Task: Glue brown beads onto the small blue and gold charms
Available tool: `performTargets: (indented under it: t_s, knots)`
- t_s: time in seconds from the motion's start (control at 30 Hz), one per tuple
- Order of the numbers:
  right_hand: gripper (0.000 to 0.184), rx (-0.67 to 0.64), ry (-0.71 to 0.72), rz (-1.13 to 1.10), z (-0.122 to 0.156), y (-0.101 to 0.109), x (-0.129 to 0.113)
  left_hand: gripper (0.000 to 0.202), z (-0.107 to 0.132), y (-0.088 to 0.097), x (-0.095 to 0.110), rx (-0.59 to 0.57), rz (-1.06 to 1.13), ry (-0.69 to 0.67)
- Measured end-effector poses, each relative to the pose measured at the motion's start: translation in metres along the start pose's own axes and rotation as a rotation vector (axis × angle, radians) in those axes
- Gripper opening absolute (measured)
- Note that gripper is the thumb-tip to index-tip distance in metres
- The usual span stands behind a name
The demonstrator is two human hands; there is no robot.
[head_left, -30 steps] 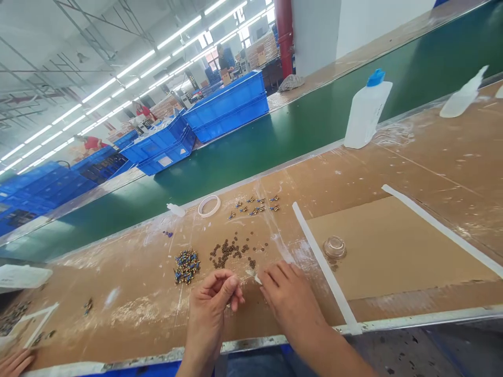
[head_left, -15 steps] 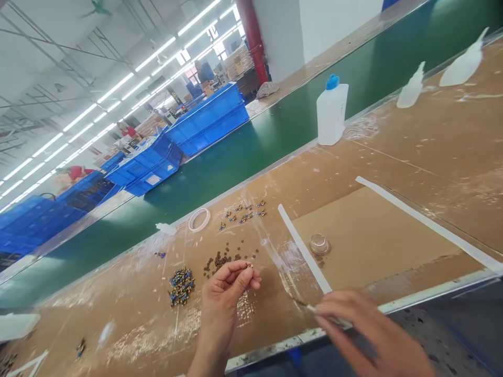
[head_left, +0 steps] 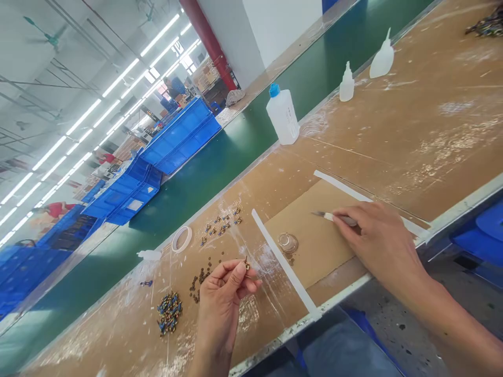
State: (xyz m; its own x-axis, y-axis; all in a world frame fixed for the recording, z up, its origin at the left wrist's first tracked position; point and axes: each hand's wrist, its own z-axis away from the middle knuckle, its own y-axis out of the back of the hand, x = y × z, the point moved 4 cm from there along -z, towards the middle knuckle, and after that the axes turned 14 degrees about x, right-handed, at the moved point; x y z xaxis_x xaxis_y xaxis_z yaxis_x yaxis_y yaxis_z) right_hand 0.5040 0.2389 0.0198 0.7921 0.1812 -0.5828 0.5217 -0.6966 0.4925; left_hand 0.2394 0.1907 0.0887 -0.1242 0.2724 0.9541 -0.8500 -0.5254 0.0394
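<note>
My left hand [head_left: 223, 293] pinches a small gold-coloured metal piece [head_left: 247, 266] between thumb and fingers above the table. My right hand [head_left: 373, 235] grips a thin paintbrush [head_left: 328, 215] with a pale handle and dark pointed tip, over a taped cardboard sheet [head_left: 314, 230]. A small clear cup [head_left: 288, 242] sits on that sheet, left of the brush tip. Behind my left hand lie scattered small brown discs [head_left: 202, 277], partly hidden by it. To the left is a heap of blue and gold pieces [head_left: 170, 313]; similar pieces [head_left: 223, 225] stand spaced apart farther back.
A roll of white tape [head_left: 181, 239] and a small white bottle [head_left: 149, 255] lie near the green conveyor belt [head_left: 208, 180]. A blue-capped bottle [head_left: 283, 115] and two nozzle bottles [head_left: 347, 84] stand farther right. Blue crates [head_left: 181, 139] line the far side.
My right hand has moved up and away from the table's front edge, bringing the brush over the cardboard. My left hand keeps its pinch. The view has turned toward the right.
</note>
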Motion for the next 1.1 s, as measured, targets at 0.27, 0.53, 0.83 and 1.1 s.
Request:
performTargets:
  t_s: [0.27,0.53,0.83,1.1]
  knots:
    - [0.016,0.129,0.010,-0.096,0.001,0.006,0.000,0.023,-0.015,-0.022,0.004,0.034,-0.260,-0.288]
    - [0.014,0.135,-0.014,-0.089,0.000,0.008,-0.001,0.017,-0.015,-0.054,0.012,-0.077,-0.430,-0.373]
    - [0.016,0.012,0.143,0.065,0.002,-0.001,0.000,0.029,-0.020,-0.046,0.003,-0.007,-0.210,-0.134]
    - [0.030,-0.030,0.152,0.048,0.003,0.002,0.007,0.035,0.038,0.035,-0.037,0.248,-0.091,0.090]
